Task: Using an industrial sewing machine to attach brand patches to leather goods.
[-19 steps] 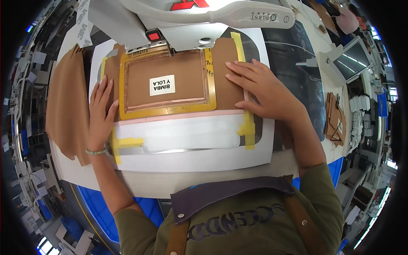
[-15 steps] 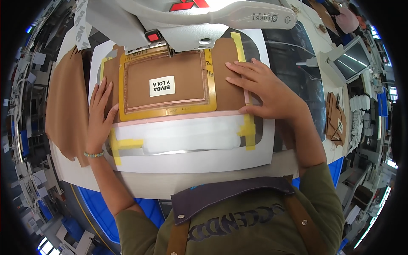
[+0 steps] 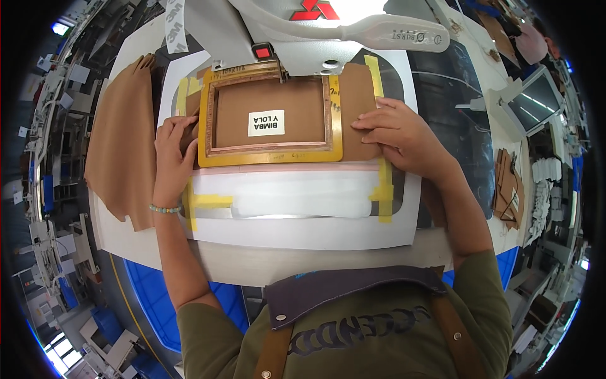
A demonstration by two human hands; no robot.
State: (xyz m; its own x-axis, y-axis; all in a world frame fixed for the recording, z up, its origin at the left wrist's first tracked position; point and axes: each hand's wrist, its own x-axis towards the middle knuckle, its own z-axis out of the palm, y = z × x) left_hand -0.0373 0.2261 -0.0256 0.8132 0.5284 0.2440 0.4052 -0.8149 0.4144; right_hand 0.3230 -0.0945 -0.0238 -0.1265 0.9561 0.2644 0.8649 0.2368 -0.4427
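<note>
A brown leather panel (image 3: 361, 136) lies under the yellow rectangular clamp frame (image 3: 271, 158) of a sewing machine. Inside the frame opening, a small white label (image 3: 266, 123) rests on the brown surface. My left hand (image 3: 174, 151) is at the panel's left edge, its fingers curled and closed on it, partly hidden by the frame. At the right edge, my right hand (image 3: 404, 138) pinches the panel, fingers on top and thumb tucked close to the edge. Below the panel is a white sheet (image 3: 284, 197) with yellow tape (image 3: 211, 201) at its sides.
The grey machine head (image 3: 278, 38) with a pale handle (image 3: 391, 35) overhangs the far side. A larger brown leather piece (image 3: 120, 145) lies at the left. On the right stand a control screen (image 3: 533, 98) and a stack of brown pieces (image 3: 507, 189).
The yellow frame has risen off the panel, showing more of its inner sides. Both hands went from lying flat to curled at the panel's edges. The whole view has shifted slightly.
</note>
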